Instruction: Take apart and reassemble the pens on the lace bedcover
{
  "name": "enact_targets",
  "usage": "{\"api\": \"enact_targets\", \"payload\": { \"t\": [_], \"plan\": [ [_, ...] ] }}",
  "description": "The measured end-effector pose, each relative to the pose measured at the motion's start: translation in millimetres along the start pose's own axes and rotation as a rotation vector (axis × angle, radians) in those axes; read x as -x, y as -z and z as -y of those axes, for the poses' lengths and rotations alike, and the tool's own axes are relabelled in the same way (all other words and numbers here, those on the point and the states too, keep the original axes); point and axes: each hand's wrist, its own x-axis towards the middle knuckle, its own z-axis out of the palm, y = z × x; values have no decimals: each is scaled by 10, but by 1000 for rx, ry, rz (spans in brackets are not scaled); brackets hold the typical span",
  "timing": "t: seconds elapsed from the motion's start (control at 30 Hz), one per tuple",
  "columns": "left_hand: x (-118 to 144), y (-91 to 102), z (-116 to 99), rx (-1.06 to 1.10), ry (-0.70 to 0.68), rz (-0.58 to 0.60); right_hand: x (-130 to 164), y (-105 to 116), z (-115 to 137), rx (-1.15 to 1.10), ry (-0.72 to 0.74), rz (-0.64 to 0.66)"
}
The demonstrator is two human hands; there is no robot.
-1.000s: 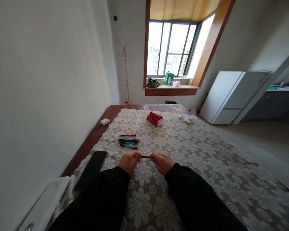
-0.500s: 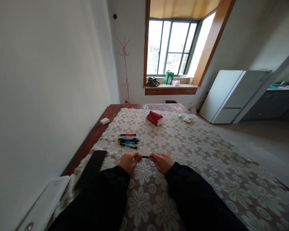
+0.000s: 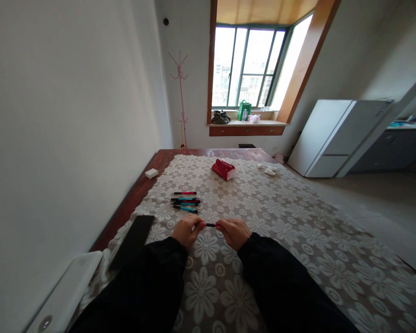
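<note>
A slim pen (image 3: 211, 225) with a black middle and a touch of red or pink near its right end lies level between my two hands. My left hand (image 3: 187, 230) pinches its left end, and my right hand (image 3: 234, 232) grips the right end. My fingers cover both tips. Just beyond my left hand, several blue-and-black and red-and-black pens (image 3: 186, 202) lie in a loose group on the flowered tablecloth (image 3: 205, 289). One red-and-black pen (image 3: 185, 193) lies a little apart at the back of that group.
Left of my left arm lies a flat dark slab (image 3: 133, 241), with a white device (image 3: 67, 289) by the wall. Farther off are a red tissue pack (image 3: 223, 169), a white adapter-like block (image 3: 151, 173) and crumpled white tissues (image 3: 268, 170). A fridge (image 3: 333, 134) stands at right.
Both hands keep hold of the pen in nearly the same place. The whole view has shifted very slightly; nothing on the table has moved.
</note>
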Motion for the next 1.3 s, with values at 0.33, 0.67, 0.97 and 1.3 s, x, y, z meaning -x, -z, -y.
{"api": "enact_targets", "payload": {
  "t": [0.33, 0.67, 0.97, 1.3],
  "plan": [
    [9, 10, -32, -28, -21, 32, -12, -61, -55, 21, 80, -79],
    [11, 28, -20, -69, -122, -39, 1, -17, -14, -55, -18, 21],
    [10, 30, -48, -78, 23, 128, -32, -52, -81, 78, 194, -188],
    [7, 40, -34, -223, -82, 58, -18, -2, -108, -147, 75, -157]
  ]
}}
